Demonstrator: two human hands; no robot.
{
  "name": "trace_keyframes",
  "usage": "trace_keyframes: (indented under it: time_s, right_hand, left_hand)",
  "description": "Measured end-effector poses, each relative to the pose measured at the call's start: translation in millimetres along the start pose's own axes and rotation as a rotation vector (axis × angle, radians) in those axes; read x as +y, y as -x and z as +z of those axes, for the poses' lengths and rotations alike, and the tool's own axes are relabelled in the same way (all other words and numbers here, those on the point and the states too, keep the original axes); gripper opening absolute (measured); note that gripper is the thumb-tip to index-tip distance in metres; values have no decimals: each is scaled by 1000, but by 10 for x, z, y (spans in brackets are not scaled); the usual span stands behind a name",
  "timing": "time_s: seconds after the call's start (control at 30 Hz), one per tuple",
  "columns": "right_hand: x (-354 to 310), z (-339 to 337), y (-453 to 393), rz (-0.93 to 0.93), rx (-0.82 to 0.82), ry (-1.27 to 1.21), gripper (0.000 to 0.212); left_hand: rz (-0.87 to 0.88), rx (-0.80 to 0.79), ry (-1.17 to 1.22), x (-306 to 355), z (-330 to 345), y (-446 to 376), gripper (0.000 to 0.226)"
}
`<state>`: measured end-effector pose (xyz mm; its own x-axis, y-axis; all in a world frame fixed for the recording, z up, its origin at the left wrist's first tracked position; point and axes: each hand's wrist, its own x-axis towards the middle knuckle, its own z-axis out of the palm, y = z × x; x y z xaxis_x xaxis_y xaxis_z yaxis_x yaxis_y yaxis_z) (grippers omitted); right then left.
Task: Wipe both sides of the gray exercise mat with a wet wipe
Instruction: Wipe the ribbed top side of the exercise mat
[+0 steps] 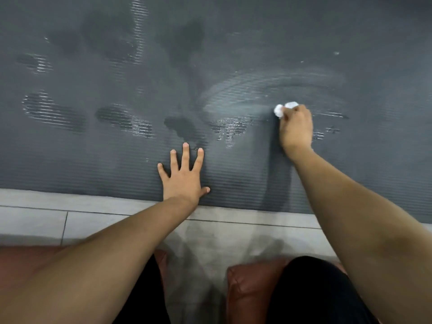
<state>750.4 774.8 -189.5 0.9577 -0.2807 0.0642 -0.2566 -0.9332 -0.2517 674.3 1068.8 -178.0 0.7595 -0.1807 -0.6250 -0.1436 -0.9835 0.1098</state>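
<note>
The gray ribbed exercise mat (233,43) lies flat on the floor and fills the upper two thirds of the view. Wet streaks and dark damp patches mark its middle and left. My right hand (296,127) grips a crumpled white wet wipe (284,109) and holds it against the mat right of centre. My left hand (184,174) lies flat on the mat near its front edge, fingers spread.
Light grey floor tiles (93,218) run along the mat's near edge. Below them, brown leather cushions (247,293) sit under my black-clad knees (315,288).
</note>
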Motion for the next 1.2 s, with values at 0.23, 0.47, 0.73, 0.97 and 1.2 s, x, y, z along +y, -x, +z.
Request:
trace_keyframes:
  time_s: [0.23,0.47,0.73,0.97,1.2]
  right_hand:
    - [-218,150,181,139,46,-71,25]
    - [-1605,555,776,-338,-167,-210,18]
    - [955,-256,420,325,93,-29,24]
    - [241,-30,437,328,96,-258,30]
    - [-291,237,592,-212,-5,-218,18]
  left_hand:
    - [-24,-12,0,5,-6,-23,108]
    - [-28,-6,24,8,-11,-20,105]
    - [-11,-7,-22,-8,-15,-18,106]
    - [-38,18,-72,102,-105,13,108]
    - [313,-157,-266,547,-275,-87,115]
